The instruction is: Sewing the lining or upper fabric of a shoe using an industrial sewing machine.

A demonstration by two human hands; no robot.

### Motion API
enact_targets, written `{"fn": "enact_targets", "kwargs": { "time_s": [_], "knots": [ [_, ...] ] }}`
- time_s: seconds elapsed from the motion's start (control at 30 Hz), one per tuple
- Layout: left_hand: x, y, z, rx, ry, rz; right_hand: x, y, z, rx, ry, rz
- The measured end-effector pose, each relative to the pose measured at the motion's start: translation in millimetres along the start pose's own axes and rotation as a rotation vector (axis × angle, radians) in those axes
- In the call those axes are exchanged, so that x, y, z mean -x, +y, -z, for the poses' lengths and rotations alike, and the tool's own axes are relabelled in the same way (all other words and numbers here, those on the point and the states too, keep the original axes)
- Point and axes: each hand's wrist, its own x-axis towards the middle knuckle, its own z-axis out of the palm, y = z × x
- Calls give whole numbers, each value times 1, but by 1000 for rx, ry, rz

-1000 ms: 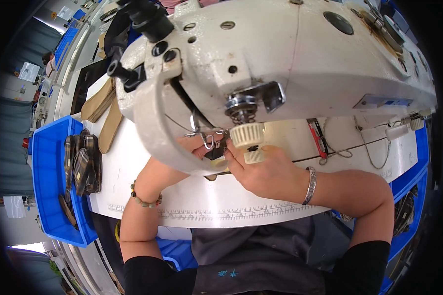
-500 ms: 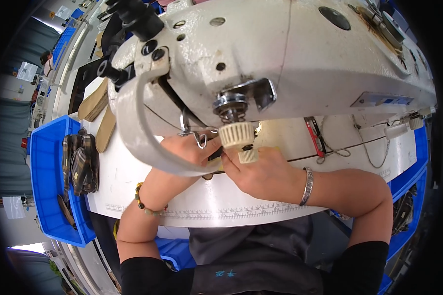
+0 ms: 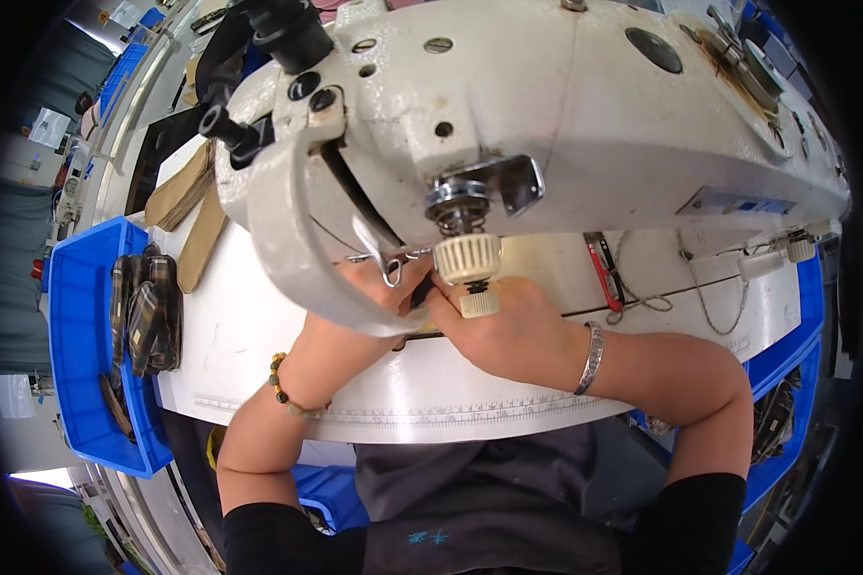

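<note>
A white sewing machine (image 3: 585, 125) fills the upper view, its curved lever guard partly in front of my left hand (image 3: 379, 287). Both hands meet under the machine's head, by the needle area, which is hidden. Between my left thumb and the fingers of my right hand (image 3: 503, 326) shows a small dark piece (image 3: 420, 290), seemingly cloth. My fingers are bent and pressed together on it. Most of the piece is covered by the hands and the machine, so its shape cannot be told.
Red-handled thread snips (image 3: 604, 270) and a loose cord (image 3: 647, 302) lie right of my hands on the white table (image 3: 259, 379). Tan insole-shaped pieces (image 3: 201, 240) lie at left. Blue bins (image 3: 96, 422) flank the table; the left one holds plaid items (image 3: 153, 316).
My view has shifted slightly. Both hands stay together under the machine head, with the fingers moving only a little around the dark piece.
</note>
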Motion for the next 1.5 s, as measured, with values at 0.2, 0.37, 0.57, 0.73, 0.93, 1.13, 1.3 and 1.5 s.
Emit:
{"fn": "enact_targets", "kwargs": {
  "time_s": [0.2,0.37,0.57,0.73,0.93,1.13,1.3,1.5],
  "knots": [
    [2,-3,-4,-71,38,-17,-6,-1,10,-23,-65,-17],
    [7,-8,-9,7,-10,47,-3,3,8,-24,-165,-39],
    [10,4,10,-77,60,55,-5,12,11,-30,-84,-98],
    [8,-5,3,-133,59,-29,-3,23,2,32,-81,-129],
    [22,-30,-16,-204,96,-124,-3,29,-9,-52,-203,-202],
    [14,-22,-8,-226,247,-206,-5,28,-7,-102,-185,-229],
    [19,-25,-12,-213,84,-132,-2,23,-5,9,-148,-165],
    [17,-27,-15,-215,85,-136,-6,12,11,-18,-118,-129]
  ]
}}
